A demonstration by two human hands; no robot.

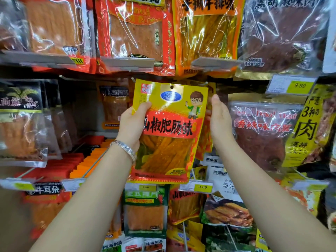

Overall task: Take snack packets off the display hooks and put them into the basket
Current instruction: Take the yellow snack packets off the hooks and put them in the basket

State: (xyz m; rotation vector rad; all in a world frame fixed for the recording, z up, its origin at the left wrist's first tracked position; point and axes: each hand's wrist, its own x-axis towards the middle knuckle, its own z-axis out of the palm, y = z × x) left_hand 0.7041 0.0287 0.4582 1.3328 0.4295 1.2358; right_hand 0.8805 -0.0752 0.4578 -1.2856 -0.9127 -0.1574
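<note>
A yellow and red snack packet (170,128) with a cartoon figure and a punched hang hole is held up in front of the display. My left hand (133,122) grips its left edge, thumb across the front. My right hand (218,119) is beside the packet's right edge with fingers straight, reaching behind it toward more packets of the same kind on the hook (206,82); whether it holds anything is hidden. A silver bracelet sits on my left wrist. No basket is in view.
Rows of hanging snack packets fill the wall: red packets (134,33) above, a dried-meat packet (261,131) to the right, black-labelled packets (20,120) to the left, a green packet (145,211) below. Price tags (202,187) stick out on the hook ends.
</note>
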